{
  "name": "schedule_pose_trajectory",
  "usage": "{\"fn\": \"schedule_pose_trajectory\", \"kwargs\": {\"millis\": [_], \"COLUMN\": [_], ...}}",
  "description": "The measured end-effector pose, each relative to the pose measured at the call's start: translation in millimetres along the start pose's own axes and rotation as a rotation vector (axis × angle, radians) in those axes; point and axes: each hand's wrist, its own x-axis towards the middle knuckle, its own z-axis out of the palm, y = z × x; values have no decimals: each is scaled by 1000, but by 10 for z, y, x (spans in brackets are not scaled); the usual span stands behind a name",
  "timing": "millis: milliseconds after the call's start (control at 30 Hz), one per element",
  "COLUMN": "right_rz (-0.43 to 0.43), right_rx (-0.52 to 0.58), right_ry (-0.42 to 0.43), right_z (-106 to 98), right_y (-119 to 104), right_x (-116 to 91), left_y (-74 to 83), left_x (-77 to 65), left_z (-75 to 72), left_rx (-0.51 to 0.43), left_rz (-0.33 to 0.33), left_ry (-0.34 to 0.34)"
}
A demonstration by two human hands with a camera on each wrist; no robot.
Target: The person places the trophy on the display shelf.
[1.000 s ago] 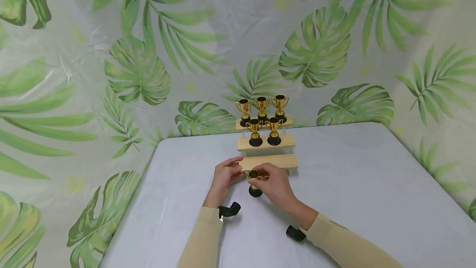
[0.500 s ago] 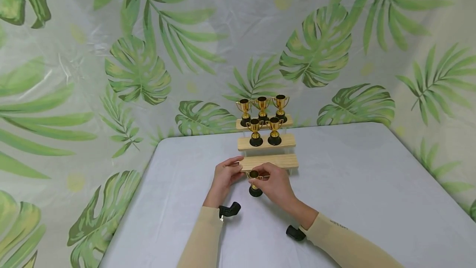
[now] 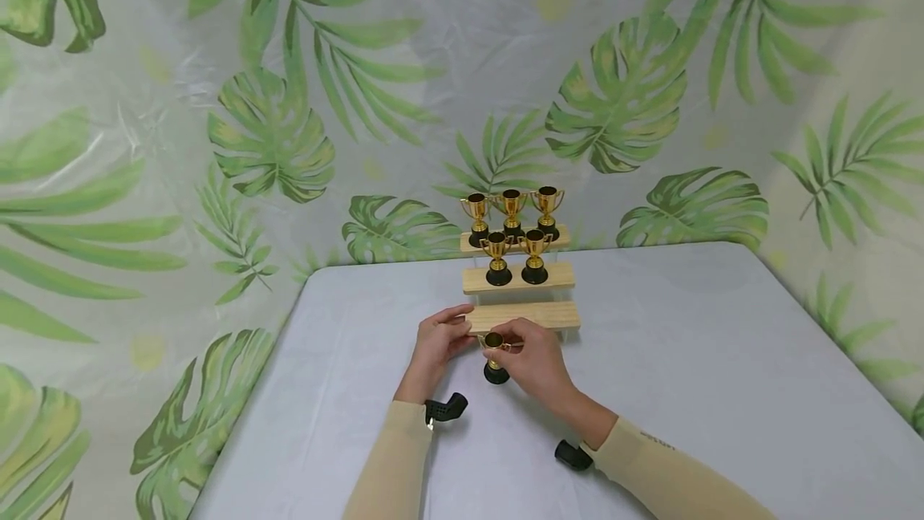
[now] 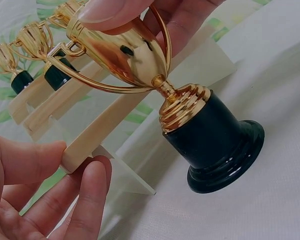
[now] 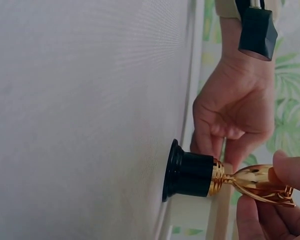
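A small gold trophy cup (image 3: 496,374) with a black base stands out in front of a three-step wooden stand. My right hand (image 3: 537,355) pinches it by the cup near the rim, thumb on one side and fingers on the other. In the right wrist view the black base (image 5: 192,174) is right at the white tabletop. My left hand (image 3: 435,343) grips the left end of the stand's lowest board (image 3: 527,315). Its thumb lies on top and its fingers curl below, as the left wrist view shows. The lowest board bears no trophy.
Two like trophies stand on the middle board (image 3: 556,273), one of them a left trophy (image 3: 498,255). Three more line the top board (image 3: 563,241). Clear supports hold the boards. Behind the white table (image 3: 686,359) hangs a leaf-patterned sheet (image 3: 462,62).
Both hands and the held trophy keep the same place. Only the head view has shifted slightly.
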Motion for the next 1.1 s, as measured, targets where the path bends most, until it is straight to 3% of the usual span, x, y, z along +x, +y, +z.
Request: {"fn": "schedule_pose_trajectory", "kwargs": {"millis": [300,867,1100], "right_rz": [-30,48,12], "right_rx": [3,18,3], "right_ry": [6,-43,-42], "right_z": [2,-67,-97], "right_y": [-5,-51,-46], "right_x": [3,0,-29], "left_y": [-5,-12,-17], "left_x": [11,20,15], "left_z": [-4,5,-7], "left_rx": [-1,-10,-18], "left_rz": [10,4,4], "left_ry": [-4,-10,-8]}}
